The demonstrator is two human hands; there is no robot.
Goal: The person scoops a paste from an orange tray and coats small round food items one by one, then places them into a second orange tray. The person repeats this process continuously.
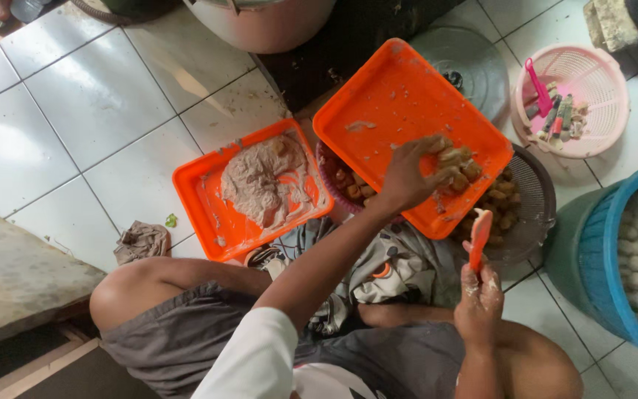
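Left hand [407, 177] curled around fried pieces [455, 164]

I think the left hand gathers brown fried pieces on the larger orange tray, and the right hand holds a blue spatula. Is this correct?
Not quite. In the head view the spatula in the right hand is orange, not blue. The rest stands: the left hand gathers brown fried pieces on the larger orange tray.
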